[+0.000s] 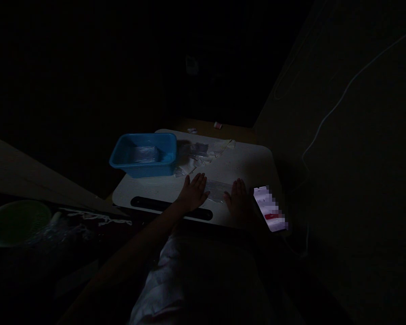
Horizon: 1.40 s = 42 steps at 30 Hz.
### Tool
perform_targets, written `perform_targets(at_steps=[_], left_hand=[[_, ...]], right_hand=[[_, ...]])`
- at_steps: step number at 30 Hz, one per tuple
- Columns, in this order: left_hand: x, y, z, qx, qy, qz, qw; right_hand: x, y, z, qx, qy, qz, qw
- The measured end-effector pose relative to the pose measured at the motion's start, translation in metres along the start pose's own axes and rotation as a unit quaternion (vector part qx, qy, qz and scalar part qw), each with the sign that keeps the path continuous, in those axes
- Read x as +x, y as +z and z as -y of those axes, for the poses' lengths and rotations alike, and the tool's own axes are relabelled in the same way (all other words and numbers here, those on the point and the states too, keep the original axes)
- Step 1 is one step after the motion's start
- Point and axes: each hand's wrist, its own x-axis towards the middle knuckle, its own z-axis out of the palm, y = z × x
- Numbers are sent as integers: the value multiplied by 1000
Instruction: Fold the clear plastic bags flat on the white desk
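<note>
In a dim room, a clear plastic bag (pixel 218 190) lies flat on a small white table (pixel 250 160). My left hand (pixel 192 194) rests at the bag's left end, palm down, with its fingers stretched out and the thumb apart. At the bag's right end is my right hand (pixel 237 201), also flat with fingers extended; its wrist fades into shadow. Neither hand grips anything. Just beyond them, more crumpled clear plastic bags (pixel 199 153) are spread over the table. A blue plastic basin (pixel 152 172) on the left holds a stack of clear plastic packets (pixel 145 154).
A lit phone (pixel 269 210) sits by the table's right edge. Along the front edge runs a black slot (pixel 155 204). A green basket (pixel 18 223) is at lower left. A white cable (pixel 345 90) hangs on the right. A small pinkish-white item (pixel 217 125) lies beyond the table.
</note>
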Motion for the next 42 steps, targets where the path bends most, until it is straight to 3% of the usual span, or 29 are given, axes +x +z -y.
perform_targets(at_steps=[10, 19, 21, 26, 30, 42], left_hand=[[0, -2, -1, -4, -2, 0, 1000], [0, -2, -1, -1, 0, -1, 1000], [0, -2, 0, -2, 1, -2, 1000], [0, -1, 1, -1, 9, 2, 1000], [0, -1, 2, 0, 9, 21, 1000], [0, 3, 1, 7, 3, -7, 1000]], right_hand=[[0, 0, 1, -16, 4, 7, 1000], [3, -10, -2, -24, 50, -27, 998], [9, -14, 4, -8, 33, -21, 999], [16, -21, 35, 40, -88, 14, 995], [12, -15, 51, 64, -109, 31, 992], [0, -4, 19, 26, -37, 2, 999]])
